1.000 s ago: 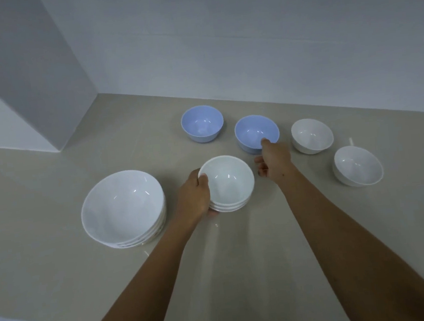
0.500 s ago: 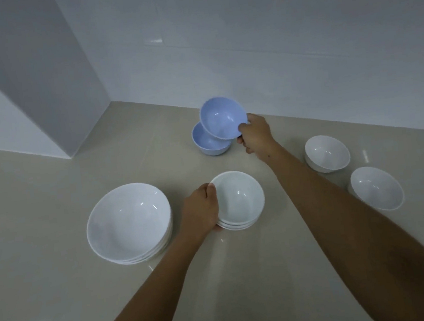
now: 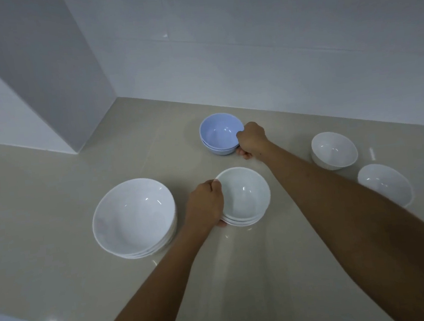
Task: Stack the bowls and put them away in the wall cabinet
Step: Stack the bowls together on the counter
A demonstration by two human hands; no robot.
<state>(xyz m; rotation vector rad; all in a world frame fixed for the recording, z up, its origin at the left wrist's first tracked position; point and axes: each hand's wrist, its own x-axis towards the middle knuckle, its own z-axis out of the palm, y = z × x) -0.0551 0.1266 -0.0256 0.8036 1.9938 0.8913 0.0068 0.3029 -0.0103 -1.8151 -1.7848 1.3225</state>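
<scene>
body: two bare forearms and two hands enter from the lower edge | left hand [image 3: 205, 204]: no glove, no ring or watch visible | right hand [image 3: 252, 139]: no glove, wrist uncovered | sleeves: none in view, both arms uncovered up to the frame edge | markings: a few small dark spots on the right wrist

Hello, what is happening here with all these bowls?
A person is sorting bowls into stacks on the counter. The right hand holds the two nested blue bowls; the left hand holds the stack of medium white bowls. A stack of large white bowls stands left; two small white bowls remain single.
</scene>
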